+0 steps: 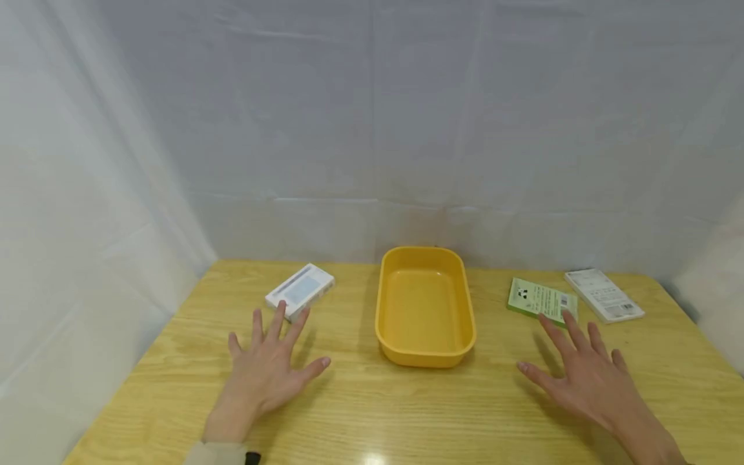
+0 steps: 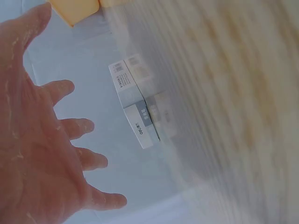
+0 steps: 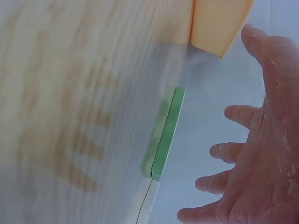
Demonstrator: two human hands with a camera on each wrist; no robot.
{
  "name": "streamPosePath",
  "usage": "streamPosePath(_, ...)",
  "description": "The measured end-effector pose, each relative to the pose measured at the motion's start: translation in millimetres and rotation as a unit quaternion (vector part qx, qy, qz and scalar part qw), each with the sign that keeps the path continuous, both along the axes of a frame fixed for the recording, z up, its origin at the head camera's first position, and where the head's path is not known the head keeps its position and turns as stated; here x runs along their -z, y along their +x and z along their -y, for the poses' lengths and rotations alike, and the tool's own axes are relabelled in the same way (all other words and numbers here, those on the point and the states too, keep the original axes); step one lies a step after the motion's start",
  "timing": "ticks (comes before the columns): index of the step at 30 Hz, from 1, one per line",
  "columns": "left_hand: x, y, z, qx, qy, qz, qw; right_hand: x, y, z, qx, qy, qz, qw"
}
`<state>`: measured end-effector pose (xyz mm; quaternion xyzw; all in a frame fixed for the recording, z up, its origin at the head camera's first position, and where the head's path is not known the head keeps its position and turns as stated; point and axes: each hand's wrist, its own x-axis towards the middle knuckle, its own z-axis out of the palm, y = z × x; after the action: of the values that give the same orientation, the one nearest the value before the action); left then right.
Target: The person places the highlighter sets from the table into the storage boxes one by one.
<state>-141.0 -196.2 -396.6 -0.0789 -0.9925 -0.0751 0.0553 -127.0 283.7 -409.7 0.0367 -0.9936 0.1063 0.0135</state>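
Observation:
My left hand (image 1: 264, 371) hovers above the table with its fingers spread, holding nothing. Just beyond its fingertips lies a white box with a pale blue panel (image 1: 306, 288); the left wrist view shows printing on the ends of this box (image 2: 130, 102). On the other side, my right hand (image 1: 593, 381) is likewise spread above the table and holds nothing. Nearest to it is a flat green box (image 1: 540, 298) with a panda-like picture, its far end behind the fingertips. A flat white printed box (image 1: 604, 296) lies to the right of the green one.
A yellow rectangular tub (image 1: 426, 354) stands between the hands, toward the back of the wooden table (image 1: 372, 413). White sheeting (image 1: 372, 129) hangs behind the table and along both sides.

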Motion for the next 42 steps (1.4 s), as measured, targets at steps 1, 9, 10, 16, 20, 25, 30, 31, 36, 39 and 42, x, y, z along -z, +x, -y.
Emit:
streamPosePath(1, -0.5, -0.5, 0.5, 0.0, -0.001, -0.002, 1.0, -0.6, -0.7, 0, -0.002, 0.0, -0.002, 1.0)
streamPosePath(9, -4.2, -5.3, 3.1, 0.002, 0.007, -0.004, 1.0, -4.9, -7.0, 6, -0.029, -0.038, -0.01, 0.9988)
streamPosePath(10, -4.2, -5.8, 3.2, 0.003, 0.007, -0.003, 1.0, -5.7, -7.4, 8, -0.032, -0.046, -0.009, 0.9984)
streamPosePath(16, -4.4, -9.2, 4.5, 0.006, 0.009, 0.002, 0.9999, -11.9, -11.5, 20, -0.045, -0.09, -0.019, 0.9947)
streamPosePath(20, -4.7, -11.5, 5.7, 0.008, 0.011, -0.004, 0.9999, -16.7, -16.1, 28, -0.051, -0.108, -0.02, 0.9926)
streamPosePath(25, -3.3, -15.1, 7.6, 0.011, 0.01, -0.003, 0.9999, -20.0, -19.9, 37, -0.061, -0.12, -0.022, 0.9907)
streamPosePath(30, -4.3, -20.8, 9.1, 0.009, 0.01, 0.001, 0.9999, -20.7, -24.8, 44, -0.07, -0.14, -0.032, 0.9871)
streamPosePath(31, -5.2, -22.3, 9.4, 0.008, 0.01, 0.001, 0.9999, -21.0, -26.4, 45, -0.07, -0.145, -0.032, 0.9864)
streamPosePath(36, -8.0, -29.1, 11.6, 0.007, 0.006, 0.001, 1.0, -23.1, -34.2, 53, -0.071, -0.174, -0.029, 0.9819)
streamPosePath(39, -7.7, -32.4, 13.0, 0.008, 0.005, 0.004, 0.9999, -22.5, -37.5, 57, -0.076, -0.192, -0.028, 0.978)
streamPosePath(42, -7.4, -36.4, 14.6, 0.008, 0.002, 0.006, 0.9999, -20.9, -40.4, 61, -0.08, -0.205, -0.029, 0.9751)
